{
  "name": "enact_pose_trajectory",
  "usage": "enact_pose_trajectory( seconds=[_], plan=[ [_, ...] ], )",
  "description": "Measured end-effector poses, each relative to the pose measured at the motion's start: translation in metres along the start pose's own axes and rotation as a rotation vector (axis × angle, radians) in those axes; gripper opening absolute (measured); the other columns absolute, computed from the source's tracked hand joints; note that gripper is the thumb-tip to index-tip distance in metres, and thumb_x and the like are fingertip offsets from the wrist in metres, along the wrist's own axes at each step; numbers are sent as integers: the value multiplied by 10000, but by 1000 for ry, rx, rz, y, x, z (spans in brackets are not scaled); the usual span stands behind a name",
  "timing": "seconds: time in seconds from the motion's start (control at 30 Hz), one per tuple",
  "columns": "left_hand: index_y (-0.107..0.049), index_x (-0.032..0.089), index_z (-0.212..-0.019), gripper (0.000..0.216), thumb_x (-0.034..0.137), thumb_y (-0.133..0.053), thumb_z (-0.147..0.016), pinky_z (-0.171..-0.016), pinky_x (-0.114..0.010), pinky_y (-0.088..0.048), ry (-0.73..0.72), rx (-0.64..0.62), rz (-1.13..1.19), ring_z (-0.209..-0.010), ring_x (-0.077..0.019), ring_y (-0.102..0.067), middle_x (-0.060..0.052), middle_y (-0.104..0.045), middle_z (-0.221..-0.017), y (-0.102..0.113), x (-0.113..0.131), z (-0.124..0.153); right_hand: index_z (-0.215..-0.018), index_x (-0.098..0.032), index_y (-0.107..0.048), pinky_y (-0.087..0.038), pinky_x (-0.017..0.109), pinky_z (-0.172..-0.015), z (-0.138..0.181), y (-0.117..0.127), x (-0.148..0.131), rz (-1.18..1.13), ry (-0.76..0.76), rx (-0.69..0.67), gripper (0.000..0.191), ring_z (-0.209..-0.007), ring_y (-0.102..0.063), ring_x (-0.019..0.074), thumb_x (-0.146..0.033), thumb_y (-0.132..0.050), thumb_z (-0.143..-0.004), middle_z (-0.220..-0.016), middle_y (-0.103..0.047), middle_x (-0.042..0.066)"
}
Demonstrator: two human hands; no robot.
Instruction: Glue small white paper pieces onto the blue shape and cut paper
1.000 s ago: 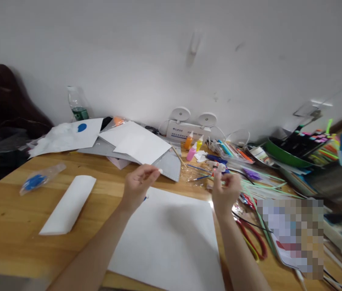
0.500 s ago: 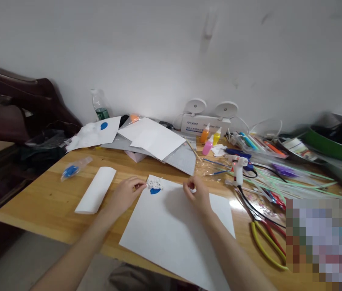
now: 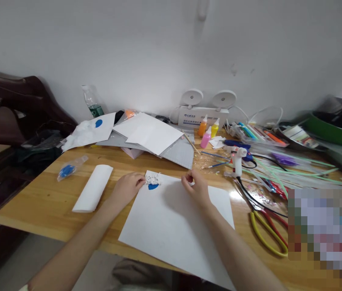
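Observation:
A large white paper sheet (image 3: 173,226) lies on the wooden table (image 3: 37,202) in front of me. Near its far left corner sits a blue blob with small white bits (image 3: 153,181) on it. My left hand (image 3: 127,188) rests beside that blob, fingers curled and pinched at the paper's corner. My right hand (image 3: 195,187) hovers over the sheet's far edge with fingertips pinched together; what they hold is too small to make out. A white glue gun (image 3: 237,161) stands on the table right of my right hand.
A folded white sheet (image 3: 93,188) and a clear bag with blue stuff (image 3: 69,167) lie left. Stacked papers (image 3: 149,137), paint bottles (image 3: 207,131), pens and straws (image 3: 280,167) crowd the back and right. Yellow-handled scissors (image 3: 268,228) lie right. A dark chair (image 3: 13,109) stands left.
Both hands came down from mid-air onto the sheet's far edge. The glue gun, held by my right hand a second ago, now stands on the table. The view shifted left.

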State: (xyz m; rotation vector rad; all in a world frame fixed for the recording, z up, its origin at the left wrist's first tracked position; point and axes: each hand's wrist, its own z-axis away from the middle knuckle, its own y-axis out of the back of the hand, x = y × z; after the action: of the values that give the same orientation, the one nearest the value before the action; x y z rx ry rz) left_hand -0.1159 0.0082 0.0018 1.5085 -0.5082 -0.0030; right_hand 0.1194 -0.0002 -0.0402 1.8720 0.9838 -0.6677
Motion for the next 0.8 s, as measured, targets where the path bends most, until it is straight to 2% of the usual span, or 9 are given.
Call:
enact_pose_trajectory(
  seconds=[0.8],
  plan=[
    [-645, 216, -781, 219, 292, -440, -785, -638, -277, -341, -31, -81, -75, -777, -195, -564, -45, -648, -845, 0, 2, -11, -601, -198, -371, -332, 240, -546, -1, 4, -4, -10, -5, -7, 153, -559, -401, 122, -185, -458, -725, -576, -415, -22]
  ],
)
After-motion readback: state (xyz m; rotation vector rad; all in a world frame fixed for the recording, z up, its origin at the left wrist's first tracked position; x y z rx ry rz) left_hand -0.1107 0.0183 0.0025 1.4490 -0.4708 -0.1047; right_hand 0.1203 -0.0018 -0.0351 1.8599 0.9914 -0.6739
